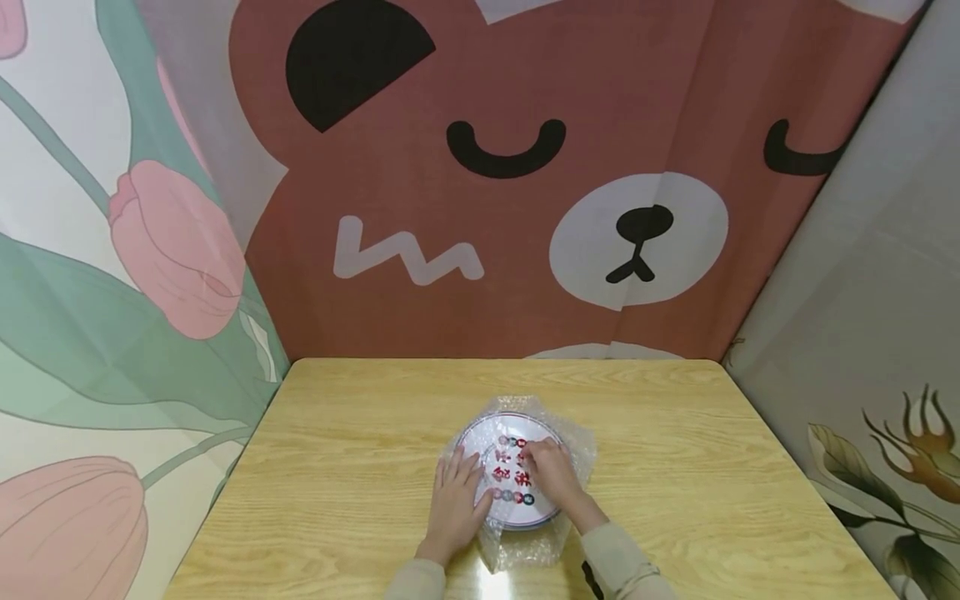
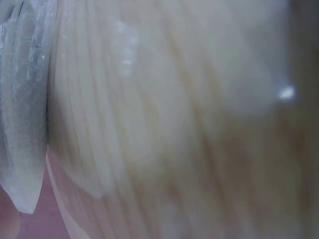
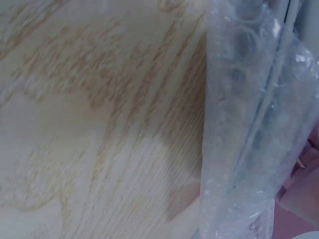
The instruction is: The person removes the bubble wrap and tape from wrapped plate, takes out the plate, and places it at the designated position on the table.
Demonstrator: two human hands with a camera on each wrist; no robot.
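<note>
- Bubble wrap (image 3: 239, 124) stands up close along one side of the right wrist view, with thin pale edges showing through, perhaps more than one plate's rim; I cannot count them.
- Inside it, a round white plate (image 1: 512, 465) lies flat, its face up, bearing red lettering (image 1: 501, 474) and a dark rim line. Being round, it has no long axis; the loose wrap juts past it at the far, near and right edges.
- On its left side rests the left hand (image 1: 455, 502), fingers spread, pointing away from the person, tips on the wrapped plate.
- From the near right comes the right hand (image 1: 555, 477), closer to the plate's middle, fingers bent and their tips just by the lettering's right side. Whether they pinch the film, I cannot tell. The lettering lies between the two hands.
- Pale sleeves (image 1: 621, 563) cover both forearms; a dark thing (image 1: 592, 580) beside the right one is mostly hidden.
- Under everything is a wood-grain table (image 1: 360, 454), the plate near its middle from side to side.
- Beyond hang a bear-print cloth (image 1: 517, 217), a tulip-print cloth (image 1: 180, 258) on the left and a grey plant-print cloth (image 1: 862, 333) on the right.
</note>
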